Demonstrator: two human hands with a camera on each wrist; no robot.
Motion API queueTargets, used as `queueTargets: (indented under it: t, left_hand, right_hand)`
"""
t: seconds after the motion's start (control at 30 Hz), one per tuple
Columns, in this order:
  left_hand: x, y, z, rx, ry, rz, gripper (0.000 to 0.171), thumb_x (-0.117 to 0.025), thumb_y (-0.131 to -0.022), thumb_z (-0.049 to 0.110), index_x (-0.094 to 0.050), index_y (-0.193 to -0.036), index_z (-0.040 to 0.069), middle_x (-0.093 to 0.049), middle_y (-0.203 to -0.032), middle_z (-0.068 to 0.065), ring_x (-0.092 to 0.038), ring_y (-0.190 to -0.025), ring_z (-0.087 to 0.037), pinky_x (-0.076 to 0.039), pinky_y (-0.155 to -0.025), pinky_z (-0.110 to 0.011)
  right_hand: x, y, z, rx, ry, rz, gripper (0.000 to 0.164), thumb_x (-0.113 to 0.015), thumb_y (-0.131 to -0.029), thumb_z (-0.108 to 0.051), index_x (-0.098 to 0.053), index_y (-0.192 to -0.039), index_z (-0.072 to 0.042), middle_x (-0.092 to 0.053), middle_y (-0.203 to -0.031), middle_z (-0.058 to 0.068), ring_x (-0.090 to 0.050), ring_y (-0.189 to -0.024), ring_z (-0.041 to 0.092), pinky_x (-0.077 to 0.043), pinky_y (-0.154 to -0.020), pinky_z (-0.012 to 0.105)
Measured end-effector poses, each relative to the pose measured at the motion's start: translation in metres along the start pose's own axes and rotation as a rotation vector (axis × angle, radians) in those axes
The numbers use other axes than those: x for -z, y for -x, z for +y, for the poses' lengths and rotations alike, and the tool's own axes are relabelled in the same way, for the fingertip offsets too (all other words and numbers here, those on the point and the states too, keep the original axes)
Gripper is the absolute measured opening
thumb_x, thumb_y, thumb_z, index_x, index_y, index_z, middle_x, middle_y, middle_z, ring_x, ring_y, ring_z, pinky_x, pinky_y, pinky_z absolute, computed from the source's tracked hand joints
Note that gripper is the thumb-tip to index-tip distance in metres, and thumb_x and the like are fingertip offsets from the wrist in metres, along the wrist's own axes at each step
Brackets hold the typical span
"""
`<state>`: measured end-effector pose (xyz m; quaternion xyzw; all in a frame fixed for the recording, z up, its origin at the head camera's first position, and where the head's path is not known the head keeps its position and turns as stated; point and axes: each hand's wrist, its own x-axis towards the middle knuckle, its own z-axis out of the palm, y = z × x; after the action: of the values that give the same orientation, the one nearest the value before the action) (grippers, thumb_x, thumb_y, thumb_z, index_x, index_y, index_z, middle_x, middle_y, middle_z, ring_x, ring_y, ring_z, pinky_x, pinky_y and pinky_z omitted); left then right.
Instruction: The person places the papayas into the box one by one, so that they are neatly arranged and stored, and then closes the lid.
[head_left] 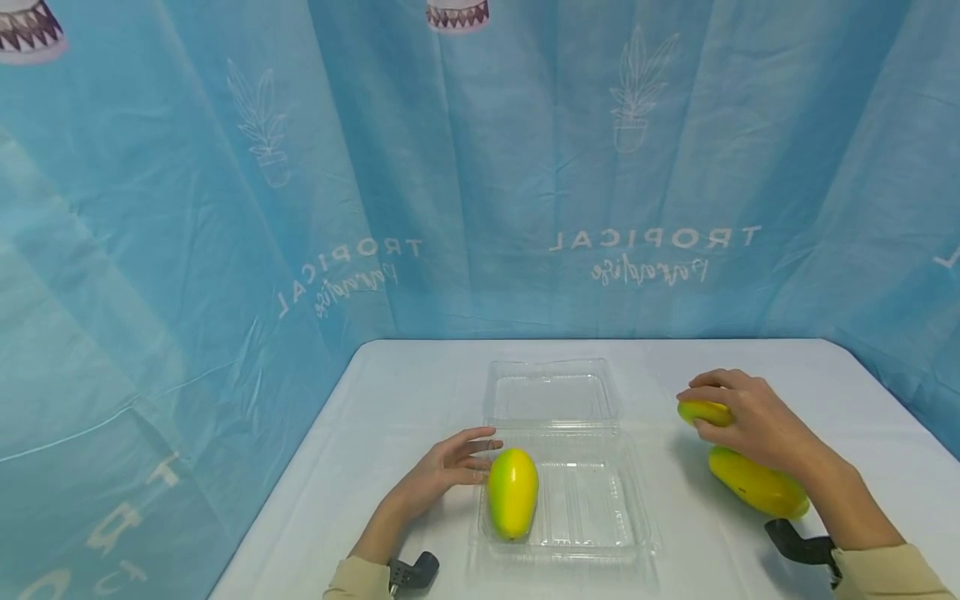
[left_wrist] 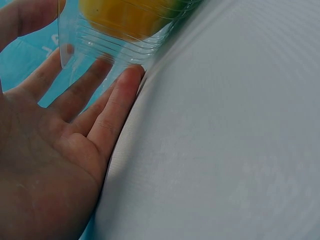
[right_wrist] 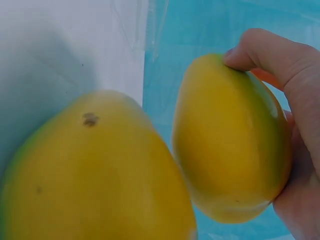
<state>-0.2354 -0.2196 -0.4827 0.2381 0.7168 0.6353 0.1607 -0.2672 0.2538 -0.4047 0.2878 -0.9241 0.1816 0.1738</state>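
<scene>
A clear plastic clamshell container (head_left: 588,508) lies with its lid folded back on the white table. Inside its left part sits a yellow-green mango (head_left: 513,493). My left hand (head_left: 450,467) is at the container's left side, fingers extended, fingertips touching or very near the wall; the left wrist view shows the palm (left_wrist: 55,150) and spread fingers. On the right, my right hand (head_left: 750,417) grips a second mango (right_wrist: 230,140) between thumb and fingers. A third mango (head_left: 757,483) rests on the table below that hand and looms large in the right wrist view.
The container's transparent lid (head_left: 553,396) lies flat behind its base. White cloth covers the table (head_left: 420,383), whose back edge meets a blue printed curtain (head_left: 480,167). Dark wrist camera mounts (head_left: 798,546) sit at both wrists.
</scene>
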Motion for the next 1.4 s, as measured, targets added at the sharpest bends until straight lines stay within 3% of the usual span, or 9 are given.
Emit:
queueTargets:
  t: [0.3,0.63,1.4]
  left_hand:
    - [0.0,0.001,-0.001,0.027,0.011,0.0,0.059,-0.059,-0.092,0.014,-0.037,-0.148,0.012,-0.047,-0.143,-0.011,-0.054,-0.12,-0.028,-0.046,-0.096,-0.043]
    - [-0.002,0.002,-0.007,0.02,0.016,0.009,0.06,-0.06,-0.092,0.015,-0.037,-0.147,0.012,-0.047,-0.142,-0.012,-0.055,-0.119,-0.028,-0.046,-0.095,-0.043]
    - [0.001,-0.001,-0.002,0.039,0.01,0.003,0.059,-0.059,-0.093,0.013,-0.037,-0.148,0.013,-0.047,-0.142,-0.009,-0.054,-0.12,-0.027,-0.045,-0.096,-0.043]
  right_hand:
    - [-0.003,-0.002,-0.005,0.086,-0.045,0.014,0.034,-0.075,-0.078,-0.011,-0.072,-0.108,-0.028,-0.06,-0.112,0.001,-0.053,-0.099,0.025,-0.042,-0.077,0.048]
    - [-0.011,-0.006,-0.015,0.076,-0.048,-0.024,0.033,-0.074,-0.079,-0.014,-0.072,-0.107,-0.031,-0.059,-0.112,-0.002,-0.053,-0.098,0.022,-0.045,-0.076,0.044]
    - [-0.015,-0.017,-0.037,0.231,-0.042,0.06,0.034,-0.074,-0.076,-0.015,-0.072,-0.106,-0.03,-0.059,-0.111,-0.005,-0.052,-0.095,0.016,-0.042,-0.073,0.04]
